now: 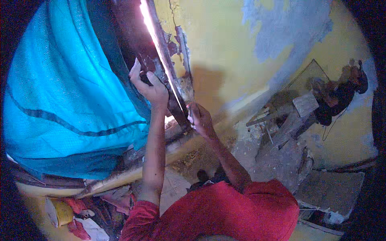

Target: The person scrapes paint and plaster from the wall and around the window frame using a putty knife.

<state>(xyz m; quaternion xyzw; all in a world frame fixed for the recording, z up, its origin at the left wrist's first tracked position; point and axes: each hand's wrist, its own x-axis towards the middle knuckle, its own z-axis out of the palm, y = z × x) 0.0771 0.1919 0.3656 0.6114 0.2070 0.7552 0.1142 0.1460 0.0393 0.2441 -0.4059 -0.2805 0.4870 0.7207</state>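
Note:
My left hand [152, 89] is raised with fingers apart and bent, in front of a dark window or door leaf [129, 33]. No object shows in its grasp. My right hand [200, 119] is curled by the lower end of the worn frame [164, 45]. Whether its fingers hold a small thing or the frame's edge, I cannot tell. Bright light comes through a narrow gap [156, 42] between leaf and frame. Beside the frame, the yellow wall [217, 36] has cracked, broken plaster [178, 57].
A bright blue curtain [69, 90] hangs at left, above a ledge [120, 180]. Below lie a yellow container [58, 212] and crumpled cloths [90, 229]. Boards and a pale block [305, 104] are piled by dark objects at right. A flat grey panel [330, 192] lies lower right.

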